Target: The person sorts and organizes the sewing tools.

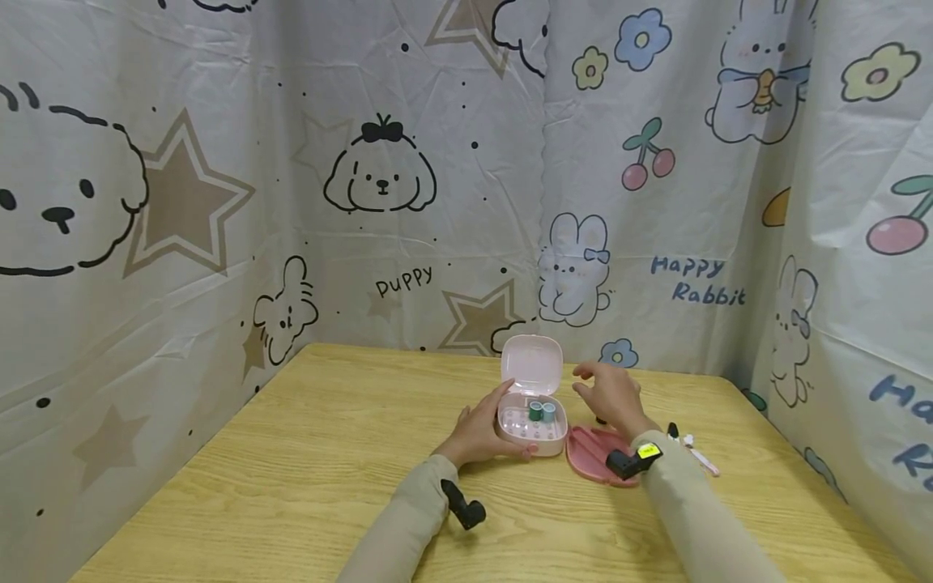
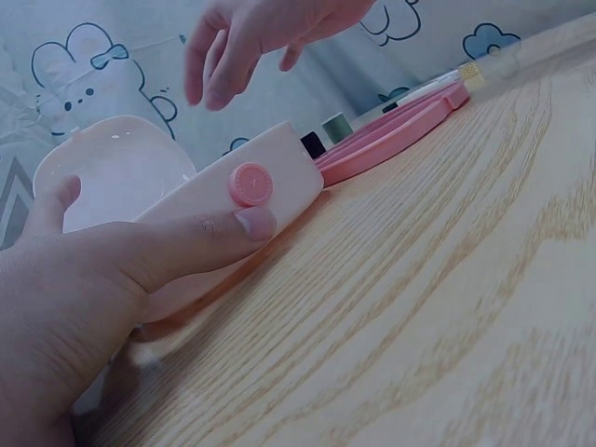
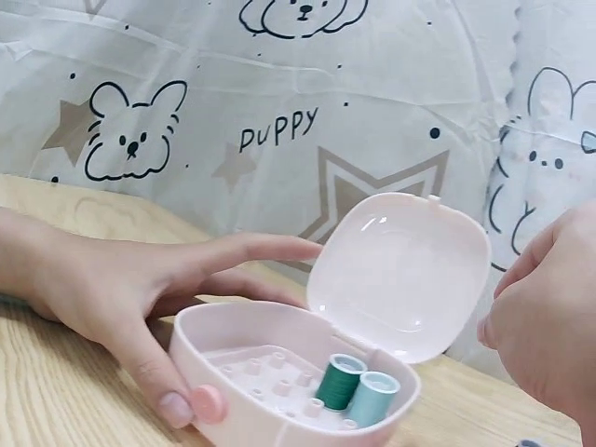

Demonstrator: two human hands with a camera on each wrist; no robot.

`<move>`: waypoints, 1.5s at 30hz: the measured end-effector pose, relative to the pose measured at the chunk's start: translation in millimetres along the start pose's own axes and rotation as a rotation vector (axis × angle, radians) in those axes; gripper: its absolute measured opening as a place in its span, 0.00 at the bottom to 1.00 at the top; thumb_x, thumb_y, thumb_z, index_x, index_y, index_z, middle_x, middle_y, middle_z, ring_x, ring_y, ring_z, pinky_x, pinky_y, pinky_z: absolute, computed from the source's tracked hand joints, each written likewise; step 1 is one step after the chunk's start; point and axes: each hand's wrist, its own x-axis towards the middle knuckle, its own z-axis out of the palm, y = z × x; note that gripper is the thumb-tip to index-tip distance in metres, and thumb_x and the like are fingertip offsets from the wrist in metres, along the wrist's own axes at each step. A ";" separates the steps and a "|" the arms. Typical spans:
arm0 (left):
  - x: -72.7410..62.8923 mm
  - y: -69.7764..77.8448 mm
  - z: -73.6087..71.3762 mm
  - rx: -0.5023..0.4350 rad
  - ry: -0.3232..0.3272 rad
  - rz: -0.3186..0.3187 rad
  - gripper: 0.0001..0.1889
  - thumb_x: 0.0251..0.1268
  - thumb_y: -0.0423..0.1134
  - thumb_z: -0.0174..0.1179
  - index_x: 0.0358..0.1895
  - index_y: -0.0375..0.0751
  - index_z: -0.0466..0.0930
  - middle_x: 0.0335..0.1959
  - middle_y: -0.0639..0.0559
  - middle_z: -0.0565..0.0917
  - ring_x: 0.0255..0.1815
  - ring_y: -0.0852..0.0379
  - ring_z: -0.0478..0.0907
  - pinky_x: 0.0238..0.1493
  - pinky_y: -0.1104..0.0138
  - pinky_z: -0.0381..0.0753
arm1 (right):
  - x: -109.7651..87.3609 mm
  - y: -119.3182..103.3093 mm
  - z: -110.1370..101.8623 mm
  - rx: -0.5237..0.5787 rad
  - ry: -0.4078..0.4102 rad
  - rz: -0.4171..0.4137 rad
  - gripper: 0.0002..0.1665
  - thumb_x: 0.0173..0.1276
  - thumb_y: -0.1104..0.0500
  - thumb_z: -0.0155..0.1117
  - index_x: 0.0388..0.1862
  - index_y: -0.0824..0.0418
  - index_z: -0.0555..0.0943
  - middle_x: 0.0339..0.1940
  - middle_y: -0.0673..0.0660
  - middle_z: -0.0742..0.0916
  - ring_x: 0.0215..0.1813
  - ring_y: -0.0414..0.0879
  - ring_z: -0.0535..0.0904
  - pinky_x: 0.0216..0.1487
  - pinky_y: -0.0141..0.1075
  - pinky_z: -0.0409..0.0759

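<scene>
A pale pink sewing box point(image 1: 534, 444) stands on the table with its lid point(image 3: 400, 279) up. Pegs line its inside, and a dark green thread spool point(image 3: 341, 382) sits beside a light teal thread spool point(image 3: 374, 399). My left hand point(image 1: 477, 429) grips the box from the left, thumb at the front by the round pink button point(image 2: 250, 184), other fingers along the side toward the hinge. My right hand point(image 1: 612, 397) hovers right of the lid, fingers loosely bent, with nothing visible in them. Beyond the box, a black spool point(image 2: 313, 145) and a green spool point(image 2: 337, 128) show in the left wrist view.
A darker pink, rounded case point(image 1: 590, 461) lies right of the box, partly under the right wrist. Past it are a thin white-and-pink stick point(image 1: 704, 460) and a small black item point(image 1: 673, 431). Printed curtains point(image 1: 379, 267) hang around the wooden table point(image 1: 291, 470).
</scene>
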 end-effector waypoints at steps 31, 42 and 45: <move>0.1 -0.1 1.0 -0.010 -0.007 -0.004 0.68 0.39 0.63 0.84 0.85 0.60 0.49 0.81 0.51 0.62 0.80 0.47 0.58 0.75 0.36 0.38 | -21.9 79.6 -23.5 -0.020 -0.028 0.082 0.22 0.72 0.57 0.67 0.62 0.64 0.82 0.59 0.69 0.84 0.59 0.71 0.77 0.46 0.66 0.73; 0.4 -0.9 1.1 -0.007 -0.004 0.001 0.68 0.38 0.63 0.84 0.85 0.61 0.49 0.81 0.52 0.62 0.80 0.48 0.58 0.75 0.35 0.38 | -34.8 91.0 -7.5 0.045 -0.093 0.140 0.25 0.73 0.55 0.67 0.65 0.63 0.80 0.61 0.70 0.82 0.60 0.71 0.75 0.45 0.60 0.67; 0.4 -1.1 1.1 -0.001 -0.002 -0.001 0.68 0.38 0.63 0.84 0.85 0.61 0.49 0.81 0.52 0.62 0.79 0.48 0.58 0.75 0.36 0.39 | -37.4 91.0 -3.5 0.045 -0.095 0.142 0.24 0.74 0.55 0.66 0.65 0.63 0.80 0.60 0.69 0.83 0.59 0.70 0.76 0.45 0.58 0.67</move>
